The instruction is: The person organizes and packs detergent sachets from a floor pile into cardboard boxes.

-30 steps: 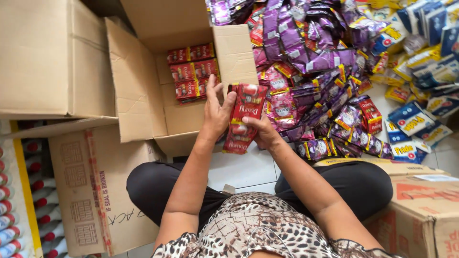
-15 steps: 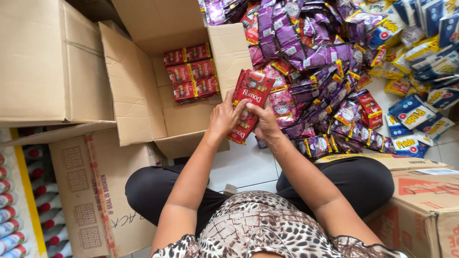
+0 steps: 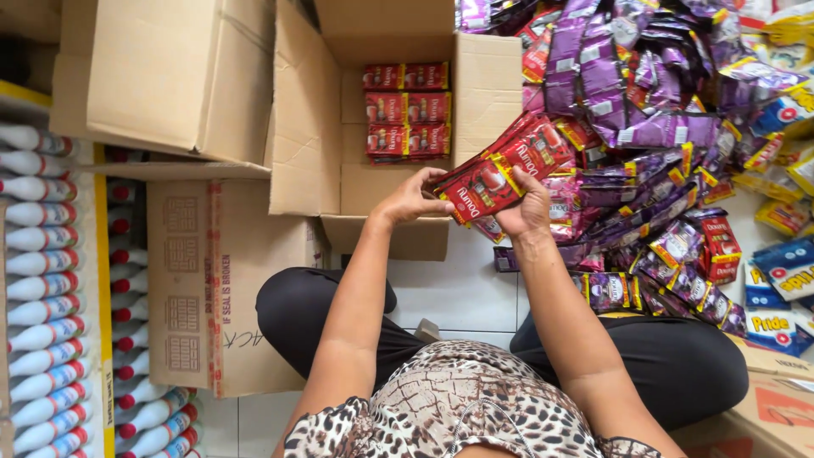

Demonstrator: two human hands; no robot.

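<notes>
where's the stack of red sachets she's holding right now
In the head view, the stack of red sachets is right of centre, held between the left hand and right hand, just beside the open cardboard box and left of the purple packet pile.

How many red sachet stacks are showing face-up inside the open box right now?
6, in a two-by-three block against the open box's far wall, two per row; more may lie underneath.

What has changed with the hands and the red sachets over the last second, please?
Both hands have closed on the stack of red sachets and tipped it from upright to slanted. The left hand, open-fingered before, now grips its lower end; the right hand backs it. The open carton, its packed sachets and the purple pile are unchanged.
</notes>
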